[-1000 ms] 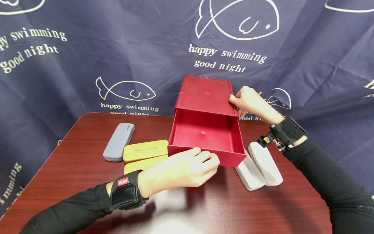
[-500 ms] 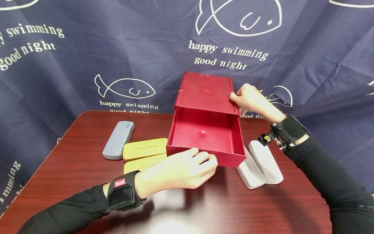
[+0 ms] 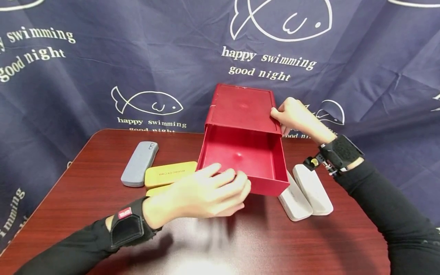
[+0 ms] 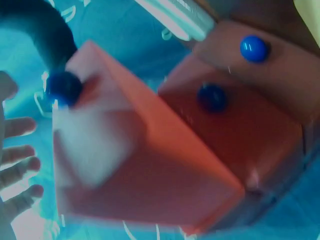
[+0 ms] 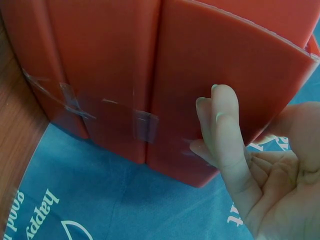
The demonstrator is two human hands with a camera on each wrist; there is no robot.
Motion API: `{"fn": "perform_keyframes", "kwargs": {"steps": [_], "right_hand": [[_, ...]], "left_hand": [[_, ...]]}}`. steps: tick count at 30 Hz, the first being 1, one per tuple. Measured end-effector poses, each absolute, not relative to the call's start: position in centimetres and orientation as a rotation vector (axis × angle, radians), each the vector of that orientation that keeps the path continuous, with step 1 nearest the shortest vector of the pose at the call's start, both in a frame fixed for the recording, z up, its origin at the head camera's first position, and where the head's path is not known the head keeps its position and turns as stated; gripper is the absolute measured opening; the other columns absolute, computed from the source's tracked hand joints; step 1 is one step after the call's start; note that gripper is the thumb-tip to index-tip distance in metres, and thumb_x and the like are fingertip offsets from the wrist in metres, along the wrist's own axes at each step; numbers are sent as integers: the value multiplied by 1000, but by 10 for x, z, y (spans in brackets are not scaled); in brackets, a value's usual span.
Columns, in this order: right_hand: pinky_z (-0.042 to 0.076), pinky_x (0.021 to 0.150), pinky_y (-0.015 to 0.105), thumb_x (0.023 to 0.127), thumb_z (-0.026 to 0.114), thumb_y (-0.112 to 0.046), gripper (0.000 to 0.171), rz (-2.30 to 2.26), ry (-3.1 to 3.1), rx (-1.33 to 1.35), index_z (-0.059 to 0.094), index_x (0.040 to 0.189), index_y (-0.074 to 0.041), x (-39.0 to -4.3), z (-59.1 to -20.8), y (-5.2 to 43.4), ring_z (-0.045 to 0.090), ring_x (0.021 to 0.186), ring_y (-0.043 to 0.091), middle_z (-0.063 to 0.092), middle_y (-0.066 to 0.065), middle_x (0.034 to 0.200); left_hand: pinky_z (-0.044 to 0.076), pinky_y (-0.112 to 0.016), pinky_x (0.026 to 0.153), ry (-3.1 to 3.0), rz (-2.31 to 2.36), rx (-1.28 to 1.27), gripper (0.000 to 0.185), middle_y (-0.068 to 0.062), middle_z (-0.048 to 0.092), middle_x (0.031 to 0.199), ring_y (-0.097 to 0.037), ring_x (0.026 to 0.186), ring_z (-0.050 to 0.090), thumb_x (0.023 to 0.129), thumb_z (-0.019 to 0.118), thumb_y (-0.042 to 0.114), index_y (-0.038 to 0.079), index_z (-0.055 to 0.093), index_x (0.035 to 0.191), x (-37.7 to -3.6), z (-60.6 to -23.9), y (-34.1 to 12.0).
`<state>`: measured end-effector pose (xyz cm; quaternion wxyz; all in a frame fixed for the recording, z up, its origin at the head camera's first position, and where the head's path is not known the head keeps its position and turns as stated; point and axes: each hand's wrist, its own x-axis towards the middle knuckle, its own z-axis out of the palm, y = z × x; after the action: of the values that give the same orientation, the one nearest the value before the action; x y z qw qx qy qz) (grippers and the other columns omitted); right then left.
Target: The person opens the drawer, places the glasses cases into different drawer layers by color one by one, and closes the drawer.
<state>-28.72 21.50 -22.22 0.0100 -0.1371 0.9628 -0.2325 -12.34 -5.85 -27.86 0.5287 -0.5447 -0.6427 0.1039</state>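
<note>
A red box [image 3: 242,109] stands at the table's far side, and its drawer [image 3: 266,186] is pulled out toward me with nothing inside. My left hand [image 3: 220,188] hovers just in front of the drawer's front wall with its fingers loosely spread, holding nothing. My right hand [image 3: 287,114] steadies the box at its right side, thumb at the top edge. In the right wrist view two straight fingers [image 5: 225,130] press flat on the red wall [image 5: 115,75]. The left wrist view is blurred and shows the red box [image 4: 150,170] close up.
On the dark wooden table [image 3: 275,244], a grey case [image 3: 139,164] and two yellow cases [image 3: 170,173] lie left of the box, the nearer one partly behind my left hand. Two white cases [image 3: 302,194] lie to the right. A navy fish-print cloth [image 3: 103,57] hangs behind.
My left hand has let go of the drawer front, opened its fingers and drawn back slightly to the left. The right hand and the box have stayed put.
</note>
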Motion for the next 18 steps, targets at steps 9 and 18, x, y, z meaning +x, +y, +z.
{"fn": "perform_keyframes", "kwargs": {"steps": [9,18], "right_hand": [[49,47,20,97,45,-23,54,-725,3008,-434,56,46,-9,-286,-220,213,65,41,14,65,7,48],[52,47,21,96,44,-23,53,-753,2990,-424,54,46,-10,-288,-222,215,65,40,14,64,7,47]], "left_hand": [[54,-46,74,-1747,-154,-1058,26,-17,65,99,-34,81,62,89,63,13,0,69,111,-151,-252,-115],[50,-55,77,-2354,-218,-719,35,-17,64,110,-40,92,62,89,63,18,2,66,120,-185,-281,-190]]}}
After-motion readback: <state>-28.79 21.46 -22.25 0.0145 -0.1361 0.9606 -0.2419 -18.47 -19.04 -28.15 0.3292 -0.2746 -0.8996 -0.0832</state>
